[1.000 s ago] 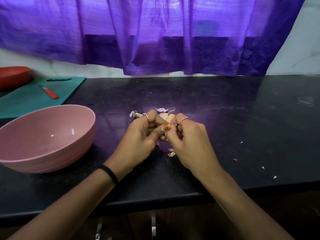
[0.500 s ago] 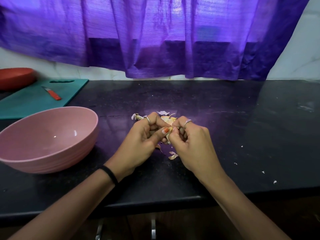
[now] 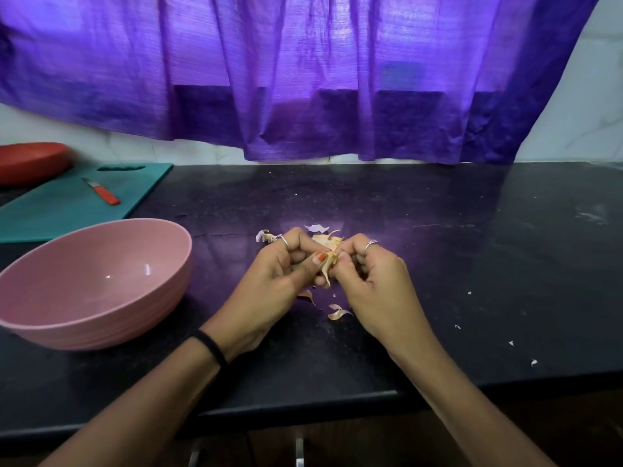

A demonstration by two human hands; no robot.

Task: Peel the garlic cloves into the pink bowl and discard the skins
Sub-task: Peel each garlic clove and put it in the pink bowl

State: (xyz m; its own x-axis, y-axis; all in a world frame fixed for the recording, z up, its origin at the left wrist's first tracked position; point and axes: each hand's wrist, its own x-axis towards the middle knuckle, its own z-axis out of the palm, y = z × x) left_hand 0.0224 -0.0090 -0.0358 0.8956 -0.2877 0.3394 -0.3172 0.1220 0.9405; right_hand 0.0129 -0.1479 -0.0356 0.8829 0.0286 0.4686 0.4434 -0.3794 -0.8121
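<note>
garlic clove [image 3: 328, 262] pinched between left hand [image 3: 281, 274] and right hand [image 3: 365, 281] mid-peel, skin half off; next it likely drops into the empty pink bowl [image 3: 101, 332].

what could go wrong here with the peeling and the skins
1. Both hands, left hand and right hand, pinch the clove away from the bowl, so a slipped clove would probably land on the counter.
2. Loose skins lie under the hands, with small flecks near the counter's front edge; a sweep of the arm may push them off.
3. The bowl looks empty, so stray skin could drop in unnoticed.
</note>
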